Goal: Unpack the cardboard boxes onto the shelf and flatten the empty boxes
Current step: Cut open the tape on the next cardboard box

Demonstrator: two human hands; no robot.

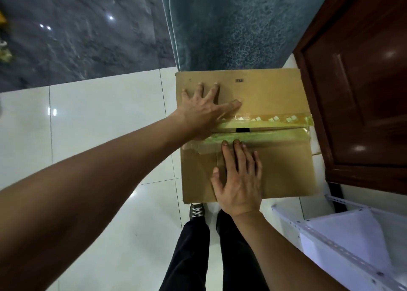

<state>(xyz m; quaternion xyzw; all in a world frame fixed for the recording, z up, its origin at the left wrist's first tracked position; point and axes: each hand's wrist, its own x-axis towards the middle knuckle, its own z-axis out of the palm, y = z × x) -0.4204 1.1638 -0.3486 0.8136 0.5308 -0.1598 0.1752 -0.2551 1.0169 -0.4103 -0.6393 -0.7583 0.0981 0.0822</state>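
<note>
Cardboard box (271, 92) sits closed on the white tiled floor (88, 125), right in front of the person's feet, its far edge meeting a teal rug (231, 26) and its right side close against a dark wooden door (363, 92). Both top flaps are down, and strips of yellowish clear tape (275, 119) run along the centre seam, with a narrow gap showing dark between the flaps. Left hand (204, 112) is flat on the far flap, fingers spread wide and straight, the thumb lying out along the cardboard just above the tape; it grips nothing, just presses. Right hand (240, 178) lies flat on the near flap, fingers straight and close together, their tips reaching up to the edge of the tape at the seam; it too holds nothing. Both arms are bare and stretched forward. Below the box, black trousers (193, 257) and one dark laced shoe (197, 210) show. Down at the lower right stands a white metal shelf (343, 246), its perforated rail (330, 244) angling across the corner.
</note>
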